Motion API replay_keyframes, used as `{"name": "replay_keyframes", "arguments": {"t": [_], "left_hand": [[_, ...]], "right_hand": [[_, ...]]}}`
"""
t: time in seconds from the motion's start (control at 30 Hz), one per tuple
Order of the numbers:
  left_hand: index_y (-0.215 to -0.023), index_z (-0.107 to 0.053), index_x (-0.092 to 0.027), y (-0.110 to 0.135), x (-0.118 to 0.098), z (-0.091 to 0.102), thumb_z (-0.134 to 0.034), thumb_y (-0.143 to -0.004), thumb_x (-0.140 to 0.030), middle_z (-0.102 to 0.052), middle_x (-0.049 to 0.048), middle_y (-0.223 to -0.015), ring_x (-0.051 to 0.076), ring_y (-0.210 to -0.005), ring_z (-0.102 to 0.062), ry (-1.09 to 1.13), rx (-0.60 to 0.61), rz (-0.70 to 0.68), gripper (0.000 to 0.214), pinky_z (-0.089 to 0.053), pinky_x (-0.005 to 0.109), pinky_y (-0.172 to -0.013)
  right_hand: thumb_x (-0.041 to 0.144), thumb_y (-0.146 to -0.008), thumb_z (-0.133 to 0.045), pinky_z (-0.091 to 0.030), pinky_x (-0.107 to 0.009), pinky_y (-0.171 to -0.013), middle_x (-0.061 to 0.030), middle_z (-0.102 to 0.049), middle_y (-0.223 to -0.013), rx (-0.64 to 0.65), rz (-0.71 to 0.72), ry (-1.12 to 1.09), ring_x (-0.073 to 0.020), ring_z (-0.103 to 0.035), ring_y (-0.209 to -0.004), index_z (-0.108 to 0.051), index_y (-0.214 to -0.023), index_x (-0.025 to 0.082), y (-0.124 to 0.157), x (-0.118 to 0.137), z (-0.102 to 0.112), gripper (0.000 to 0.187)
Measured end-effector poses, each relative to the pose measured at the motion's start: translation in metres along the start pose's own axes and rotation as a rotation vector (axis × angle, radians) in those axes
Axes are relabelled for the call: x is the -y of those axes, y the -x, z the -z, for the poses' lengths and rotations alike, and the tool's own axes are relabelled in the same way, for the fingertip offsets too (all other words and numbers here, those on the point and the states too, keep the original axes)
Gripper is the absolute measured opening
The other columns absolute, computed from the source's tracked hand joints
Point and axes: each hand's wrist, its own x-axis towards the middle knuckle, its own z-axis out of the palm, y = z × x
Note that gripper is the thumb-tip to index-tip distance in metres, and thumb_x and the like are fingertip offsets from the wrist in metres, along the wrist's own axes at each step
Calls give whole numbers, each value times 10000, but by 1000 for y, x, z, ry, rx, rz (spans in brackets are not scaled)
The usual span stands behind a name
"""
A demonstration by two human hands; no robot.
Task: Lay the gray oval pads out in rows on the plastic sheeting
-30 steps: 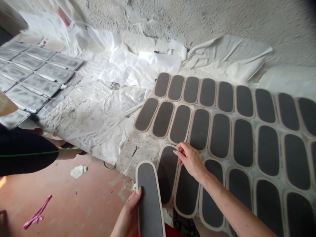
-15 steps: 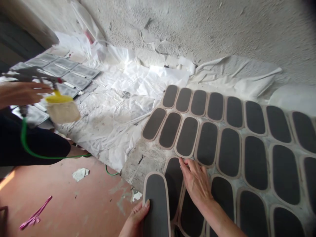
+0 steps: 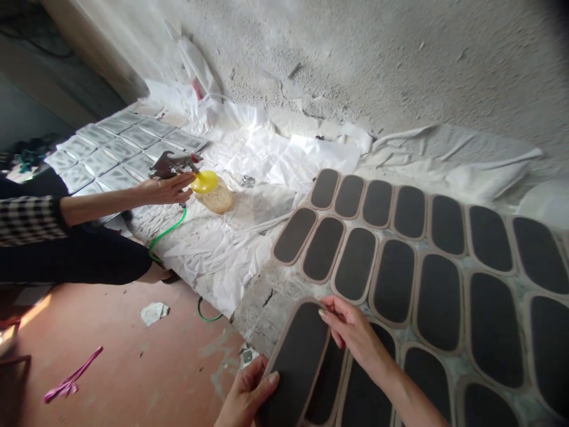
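Note:
Between my hands is a long dark grey oval panel [image 3: 297, 362] with a pale beige rim, tilted above the near row of similar panels. My left hand [image 3: 251, 388] grips its lower left edge, thumb on the dark face. The thumb and fingers of my right hand [image 3: 349, 323] pinch its upper right edge. Beneath it, another oval panel [image 3: 328, 379] is partly covered. Just beyond my right hand, a matching panel [image 3: 354, 264] lies in the middle row.
A co-worker's hand [image 3: 166, 188] at left holds a spray gun [image 3: 175, 165] with a yellow-lidded cup [image 3: 213, 193] and green hose [image 3: 171, 228]. Grey rectangular pieces [image 3: 118, 145] lie behind. Crumpled white sheeting [image 3: 267, 154] runs along the rough wall [image 3: 355, 65]. Pink ribbon [image 3: 73, 376] lies on the floor.
My right hand has moved from the laid panels onto the held panel's upper edge. That panel has tilted rightward. The co-worker's spray gun has shifted right, and the view has moved slightly.

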Motion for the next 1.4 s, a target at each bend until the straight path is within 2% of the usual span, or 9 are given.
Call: {"name": "replay_keyframes", "arguments": {"t": [0.1,0.3,0.53,0.63,0.77,0.97,1.17,1.23,1.4], "left_hand": [[-725,-654,-148,-5,-11,13,-868,-643,-546,-609,-17,-588,88,-506,-504,-124,-73,-123,459,-349,188,-503],[-720,-627,-143,-26,-15,21,-820,-662,-614,-529,-57,-522,74,-456,-423,-247,-186,-249,512,-303,185,-434],[-797,-571,-180,-25,0,14,-769,-764,-497,-625,-34,-676,126,-595,-541,-283,-243,-315,375,-427,217,-525],[-797,-579,-177,-26,3,12,-756,-774,-470,-618,-38,-659,121,-576,-509,-331,-294,-329,343,-406,217,-516],[-810,-569,-183,-29,2,15,-743,-785,-449,-614,-40,-675,130,-611,-506,-393,-338,-350,318,-400,223,-552],[-789,-535,-208,-28,4,17,-730,-781,-502,-602,-35,-665,150,-599,-498,-443,-358,-337,353,-375,240,-544],[-855,-497,-249,-24,0,10,-760,-750,-505,-482,-79,-630,149,-574,-462,-474,-486,-360,382,-348,245,-552],[-880,-497,-255,-23,-2,7,-771,-725,-518,-476,-83,-626,153,-574,-471,-468,-501,-357,410,-356,246,-558],[-934,-480,-264,-28,0,9,-736,-743,-544,-451,-92,-606,151,-560,-441,-398,-439,-353,425,-337,239,-539]], "right_hand": [[524,-890,-516,-350,-277,-454,29,-557,-745,-78,50,118,-140,-464,-435,-556,-932,199,-25,0,6,330],[475,-816,-487,-408,-322,-519,-1,-520,-806,-140,177,367,-189,-527,-564,-571,-815,218,-59,-4,1,271],[214,-819,-551,-416,-342,-682,8,-523,-827,-168,305,507,-204,-544,-723,-526,-923,215,-63,-17,-1,106],[55,-840,-608,-405,-321,-698,22,-516,-872,-179,324,554,-184,-555,-759,-528,-941,212,-62,-17,-4,203],[-27,-855,-661,-391,-308,-681,42,-512,-907,-197,328,604,-175,-567,-786,-525,-957,220,-62,-18,-8,299],[11,-879,-624,-416,-310,-703,40,-503,-918,-192,337,612,-179,-572,-804,-506,-973,232,-61,-18,-9,268],[187,-942,-469,-445,-351,-687,-12,-501,-964,-194,340,625,-223,-568,-807,-504,-1009,236,-56,-19,-12,89],[220,-956,-414,-444,-376,-704,-28,-496,-976,-214,346,650,-243,-561,-826,-503,-1040,234,-53,-18,-15,123],[231,-961,-371,-449,-381,-743,-22,-494,-975,-270,373,622,-233,-553,-850,-497,-1113,239,-50,-17,-21,198]]}}
